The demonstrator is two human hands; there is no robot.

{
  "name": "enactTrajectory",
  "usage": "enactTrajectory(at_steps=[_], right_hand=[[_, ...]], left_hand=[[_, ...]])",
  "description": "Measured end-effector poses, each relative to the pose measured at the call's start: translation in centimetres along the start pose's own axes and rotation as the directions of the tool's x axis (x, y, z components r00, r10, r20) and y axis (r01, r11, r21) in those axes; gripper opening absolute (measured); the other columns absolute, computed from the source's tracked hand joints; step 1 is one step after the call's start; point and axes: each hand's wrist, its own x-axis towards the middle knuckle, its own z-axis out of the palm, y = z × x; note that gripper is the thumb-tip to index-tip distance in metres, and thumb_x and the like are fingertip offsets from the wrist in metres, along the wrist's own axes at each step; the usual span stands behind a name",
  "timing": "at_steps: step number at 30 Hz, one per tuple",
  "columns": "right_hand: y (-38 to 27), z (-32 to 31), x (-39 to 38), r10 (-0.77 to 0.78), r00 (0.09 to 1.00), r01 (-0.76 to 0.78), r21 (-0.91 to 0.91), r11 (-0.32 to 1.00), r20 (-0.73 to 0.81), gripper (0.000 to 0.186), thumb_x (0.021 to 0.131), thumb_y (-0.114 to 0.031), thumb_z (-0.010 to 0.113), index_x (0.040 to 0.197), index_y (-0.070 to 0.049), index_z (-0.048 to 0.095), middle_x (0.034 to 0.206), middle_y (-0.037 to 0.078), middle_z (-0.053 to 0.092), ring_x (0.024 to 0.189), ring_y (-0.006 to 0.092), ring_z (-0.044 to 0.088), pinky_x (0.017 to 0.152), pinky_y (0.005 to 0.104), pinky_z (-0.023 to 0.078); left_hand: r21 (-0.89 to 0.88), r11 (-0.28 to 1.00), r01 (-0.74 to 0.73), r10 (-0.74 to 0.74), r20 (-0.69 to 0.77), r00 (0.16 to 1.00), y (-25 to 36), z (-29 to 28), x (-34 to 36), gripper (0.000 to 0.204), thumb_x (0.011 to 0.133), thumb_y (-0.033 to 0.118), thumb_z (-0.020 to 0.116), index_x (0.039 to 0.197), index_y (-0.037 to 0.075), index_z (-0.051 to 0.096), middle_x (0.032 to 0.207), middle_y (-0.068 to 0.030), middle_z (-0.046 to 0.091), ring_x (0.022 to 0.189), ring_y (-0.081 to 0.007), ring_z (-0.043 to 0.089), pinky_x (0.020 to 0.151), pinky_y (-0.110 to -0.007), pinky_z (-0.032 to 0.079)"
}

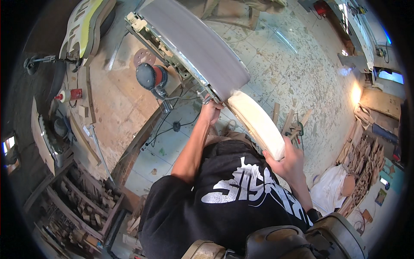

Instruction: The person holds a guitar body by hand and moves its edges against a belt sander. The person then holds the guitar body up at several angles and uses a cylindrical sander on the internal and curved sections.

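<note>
We are wearing a black short-sleeved cotton T-shirt point(224, 203) | we are showing a large white graphic print point(248, 187) across its chest | we are leaving both forearms bare | we are wearing no gloves

R hand point(288, 160) gripping wood block point(258, 124), belt sander point(196, 45)

Daylit workshop, strong fisheye distortion.
Glare patch on floor point(356, 93) at right; rim vignetted black, straight edges bowed, periphery soft, left side in shadow.
</note>
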Motion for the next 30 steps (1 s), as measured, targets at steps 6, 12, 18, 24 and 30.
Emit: enactTrajectory(at_steps=[6, 12, 18, 24, 30], right_hand=[[2.3, 3.9, 1.9, 0.019, 0.999, -0.019, 0.020, 1.000, 0.029, 0.052, 0.076, -0.027, 0.080, 0.113, 0.001, 0.057, 0.080, 0.023, 0.069, 0.072, 0.0390, 0.070, 0.062, 0.0441, 0.056], [5.3, 5.1, -1.7, 0.061, 0.997, -0.064, 0.085, 0.994, 0.040, 0.053, 0.075, -0.028, 0.080, 0.114, 0.001, 0.058, 0.082, 0.024, 0.069, 0.075, 0.0400, 0.070, 0.065, 0.0439, 0.056], [7.4, 3.4, -6.4, 0.026, 0.998, -0.020, 0.109, 0.994, -0.057, 0.054, 0.074, -0.024, 0.084, 0.114, 0.003, 0.060, 0.094, 0.023, 0.070, 0.086, 0.0363, 0.072, 0.072, 0.0393, 0.056], [10.4, 3.1, -10.0, -0.024, 0.989, 0.039, 0.095, 0.995, -0.146, 0.057, 0.071, -0.016, 0.080, 0.122, 0.000, 0.062, 0.104, 0.022, 0.070, 0.093, 0.0346, 0.071, 0.079, 0.0395, 0.057], [11.7, 2.2, -12.4, -0.012, 0.984, 0.030, 0.096, 0.995, -0.178, 0.059, 0.068, -0.011, 0.079, 0.124, 0.000, 0.062, 0.108, 0.021, 0.070, 0.094, 0.0343, 0.071, 0.082, 0.0399, 0.057]], left_hand=[[-0.060, 0.998, 0.018, -0.017, 0.017, 1.000, -3.3, -6.3, 3.9, 0.045, 0.060, -0.012, 0.049, 0.102, 0.001, 0.061, 0.106, -0.0059, 0.056, 0.091, -0.0193, 0.053, 0.077, -0.030, 0.043], [-0.061, 0.998, -0.008, 0.012, 0.069, 0.998, -3.3, -5.4, 1.5, 0.054, 0.059, -0.003, 0.049, 0.112, 0.004, 0.058, 0.122, -0.0072, 0.056, 0.110, -0.0211, 0.052, 0.094, -0.033, 0.041], [-0.113, 0.993, 0.020, 0.009, 0.250, 0.968, -2.3, 0.7, -3.5, 0.068, 0.078, 0.023, 0.049, 0.142, 0.002, 0.041, 0.147, -0.0100, 0.045, 0.139, -0.0257, 0.037, 0.117, -0.041, 0.022], [-0.028, 0.999, 0.018, -0.010, 0.273, 0.962, -4.4, 3.0, -5.0, 0.077, 0.093, 0.049, 0.048, 0.152, 0.005, 0.028, 0.154, -0.0110, 0.036, 0.142, -0.0261, 0.032, 0.118, -0.044, 0.019], [0.104, 0.992, -0.064, 0.040, 0.218, 0.975, -6.7, 5.4, -6.5, 0.089, 0.086, 0.047, 0.064, 0.153, 0.004, 0.023, 0.156, -0.0140, 0.032, 0.142, -0.0275, 0.031, 0.117, -0.042, 0.023]])
